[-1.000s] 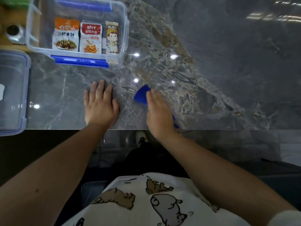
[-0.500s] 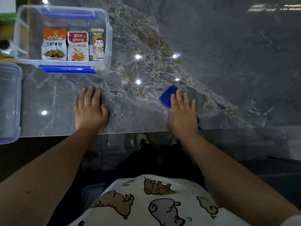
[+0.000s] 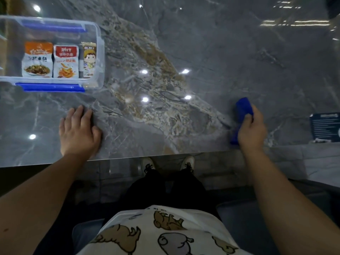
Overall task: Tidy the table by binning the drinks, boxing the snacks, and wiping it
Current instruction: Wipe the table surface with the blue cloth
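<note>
My right hand [image 3: 252,129] grips a folded blue cloth [image 3: 242,108] on the grey marble table [image 3: 202,52], near its front edge at the right. My left hand [image 3: 78,132] rests flat on the table with fingers spread, near the front edge at the left. A clear plastic box [image 3: 100,52] with blue clips stands at the far left. Inside it lie three snack packets: an orange-topped one [image 3: 37,59], a red-topped one [image 3: 66,61] and a narrow brown one [image 3: 89,60].
A dark card with small print [image 3: 324,127] lies at the table's right edge. The table's front edge runs just below both hands; beneath it I see my legs and shoes on a tiled floor.
My right hand has slid the blue cloth far to the right along the front edge. The left hand has stayed pressed on the table. The lid at the far left has left the view.
</note>
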Action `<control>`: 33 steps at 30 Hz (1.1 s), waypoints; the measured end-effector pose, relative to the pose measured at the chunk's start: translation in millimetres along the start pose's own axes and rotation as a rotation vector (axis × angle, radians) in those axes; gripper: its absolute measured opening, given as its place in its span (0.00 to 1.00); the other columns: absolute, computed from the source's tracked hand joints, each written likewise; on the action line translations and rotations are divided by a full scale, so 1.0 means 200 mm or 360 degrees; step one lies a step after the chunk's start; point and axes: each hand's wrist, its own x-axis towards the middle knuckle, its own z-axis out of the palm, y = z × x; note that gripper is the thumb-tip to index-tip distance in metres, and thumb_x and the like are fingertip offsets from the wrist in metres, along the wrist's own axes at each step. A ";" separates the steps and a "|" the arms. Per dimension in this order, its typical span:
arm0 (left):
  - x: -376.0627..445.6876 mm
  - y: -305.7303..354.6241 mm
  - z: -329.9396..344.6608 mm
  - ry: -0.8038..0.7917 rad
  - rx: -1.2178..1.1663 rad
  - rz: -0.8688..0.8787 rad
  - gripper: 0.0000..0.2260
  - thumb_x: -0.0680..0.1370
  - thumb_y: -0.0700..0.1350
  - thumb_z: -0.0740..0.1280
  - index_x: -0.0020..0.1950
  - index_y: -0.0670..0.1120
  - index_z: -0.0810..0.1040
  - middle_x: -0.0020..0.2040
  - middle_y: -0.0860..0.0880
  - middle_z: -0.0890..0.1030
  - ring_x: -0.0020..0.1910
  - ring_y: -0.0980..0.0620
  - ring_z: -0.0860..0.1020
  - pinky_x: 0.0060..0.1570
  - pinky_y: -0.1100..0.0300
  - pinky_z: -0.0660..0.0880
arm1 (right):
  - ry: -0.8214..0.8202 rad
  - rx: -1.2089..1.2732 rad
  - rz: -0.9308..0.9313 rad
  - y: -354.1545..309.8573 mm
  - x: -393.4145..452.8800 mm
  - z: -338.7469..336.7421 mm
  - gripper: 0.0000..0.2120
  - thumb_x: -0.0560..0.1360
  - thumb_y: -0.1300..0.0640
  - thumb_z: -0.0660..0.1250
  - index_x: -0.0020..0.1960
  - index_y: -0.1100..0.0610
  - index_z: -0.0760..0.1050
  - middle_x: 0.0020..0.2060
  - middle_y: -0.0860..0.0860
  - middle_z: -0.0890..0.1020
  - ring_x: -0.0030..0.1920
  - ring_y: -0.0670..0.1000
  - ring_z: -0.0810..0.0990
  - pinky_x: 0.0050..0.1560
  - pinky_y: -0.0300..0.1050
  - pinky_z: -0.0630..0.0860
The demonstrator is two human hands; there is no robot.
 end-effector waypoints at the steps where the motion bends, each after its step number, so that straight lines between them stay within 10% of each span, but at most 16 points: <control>1: 0.00 0.00 0.00 -0.0003 -0.0005 0.0000 0.26 0.75 0.54 0.54 0.73 0.49 0.63 0.75 0.43 0.63 0.76 0.43 0.56 0.72 0.57 0.40 | 0.0062 0.0100 0.0036 0.01 0.05 -0.06 0.17 0.80 0.58 0.55 0.68 0.60 0.69 0.63 0.57 0.76 0.61 0.53 0.74 0.59 0.36 0.65; 6: 0.00 0.01 -0.01 0.0014 -0.0018 -0.0006 0.27 0.74 0.54 0.54 0.73 0.48 0.64 0.75 0.43 0.63 0.75 0.42 0.56 0.72 0.56 0.42 | 0.0244 -0.0087 0.0129 0.16 0.32 -0.29 0.19 0.80 0.57 0.54 0.69 0.61 0.68 0.64 0.59 0.75 0.63 0.57 0.73 0.63 0.45 0.67; 15: 0.00 0.04 -0.03 -0.0006 0.0009 -0.0006 0.27 0.74 0.53 0.54 0.73 0.48 0.64 0.75 0.42 0.64 0.75 0.41 0.57 0.73 0.56 0.40 | -0.0371 -0.0866 -0.0317 0.17 0.09 0.06 0.25 0.79 0.62 0.56 0.73 0.67 0.56 0.74 0.66 0.57 0.73 0.67 0.56 0.71 0.62 0.54; 33: 0.00 0.05 -0.06 -0.0079 -0.0016 0.0020 0.28 0.75 0.54 0.53 0.74 0.46 0.63 0.76 0.42 0.62 0.76 0.41 0.55 0.74 0.43 0.48 | -0.0975 -0.0450 -0.1178 -0.64 -0.85 0.76 0.26 0.76 0.64 0.53 0.74 0.59 0.56 0.75 0.57 0.59 0.76 0.57 0.54 0.75 0.55 0.48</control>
